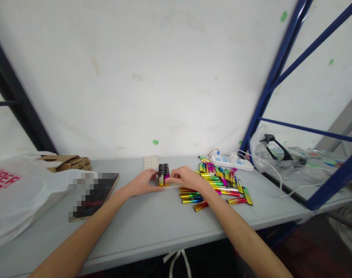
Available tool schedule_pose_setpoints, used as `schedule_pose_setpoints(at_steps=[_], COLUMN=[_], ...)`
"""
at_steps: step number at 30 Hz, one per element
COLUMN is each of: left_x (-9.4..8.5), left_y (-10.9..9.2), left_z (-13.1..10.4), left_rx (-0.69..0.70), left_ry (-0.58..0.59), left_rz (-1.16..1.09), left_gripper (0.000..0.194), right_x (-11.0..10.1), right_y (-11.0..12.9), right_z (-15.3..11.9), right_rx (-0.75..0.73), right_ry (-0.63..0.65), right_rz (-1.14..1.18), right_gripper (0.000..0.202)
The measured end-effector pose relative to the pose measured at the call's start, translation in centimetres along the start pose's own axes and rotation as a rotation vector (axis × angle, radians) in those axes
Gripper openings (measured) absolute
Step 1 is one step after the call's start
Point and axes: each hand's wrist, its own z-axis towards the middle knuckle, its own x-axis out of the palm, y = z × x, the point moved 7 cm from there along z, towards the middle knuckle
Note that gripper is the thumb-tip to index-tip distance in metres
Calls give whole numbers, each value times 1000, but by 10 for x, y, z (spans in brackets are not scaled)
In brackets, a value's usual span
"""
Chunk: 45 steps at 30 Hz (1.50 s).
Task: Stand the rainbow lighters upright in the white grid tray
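Several lighters (161, 175) with black tops and shiny metallic bodies stand upright, close together, in front of me. A thin white edge (173, 186), apparently a tray's, shows at their base. My left hand (143, 181) curves round the left side of this group, thumb along the front at the base and fingers behind. On the right side my right hand (182, 176) is closed, its fingertips pinching at a magenta-and-gold lighter (166, 180). Right of that hand, many loose lighters (216, 179) in rainbow metallic colours lie in a pile, partly behind my right forearm.
A white holed tray (151, 162) lies near the wall. Behind the pile is a power strip (232, 162) with cables. At left are a dark flat tablet-like object (99, 195), a white plastic bag (25, 193) and cardboard (73, 163). A blue metal frame (268, 88) rises at right.
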Motion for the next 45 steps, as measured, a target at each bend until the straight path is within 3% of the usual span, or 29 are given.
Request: schedule_pose_setpoints(at_steps=[3, 5, 7, 9, 14, 18, 23, 30, 34, 36, 38, 40, 43, 45], left_x=[-1, -1, 0, 1, 1, 1, 0, 0, -2, -2, -2, -1, 0, 0], left_y=[-1, 0, 1, 1, 2, 2, 1, 1, 1, 2, 2, 3, 3, 2], left_z=[0, 1, 2, 3, 2, 1, 1, 1, 1, 0, 0, 0, 0, 0], left_rx=[0, -1, 2, 8, -15, -26, -29, -42, -41, -45, -43, -39, -31, -25], left_ry=[6, 9, 15, 20, 22, 26, 15, 22, 12, 5, 6, 11, 14, 15], left_rz=[-10, -16, -15, -5, 5, -11, -25, -21, -24, -27, -26, -19, -15, -14], left_gripper=[59, 59, 59, 60, 61, 60, 57, 57, 56, 57, 59, 60, 59, 59], right_x=[-24, -38, -45, -48, -43, -31, -30, -26, -36, -45, -52, -50, -33, -21], right_y=[-38, -74, -112, -144, -177, -182, -188, -176, -161, -151, -139, -127, -106, -90], right_z=[-8, -17, -26, -35, -40, -36, -31, -22, -22, -24, -24, -20, -10, -3], right_rx=[124, 278, 443, 602, 685, 724, 769, 635, 562, 530, 473, 401, 308, 267], right_ry=[-180, -272, -268, -228, -145, -46, -46, -22, -90, -186, -317, -420, -453, -423], right_rz=[-92, -175, -275, -370, -403, -401, -403, -323, -287, -249, -83, 231, 737, 935], right_gripper=[49, 35, 25, 28, 34, 32, 36, 29, 25, 25, 24, 24, 36, 43])
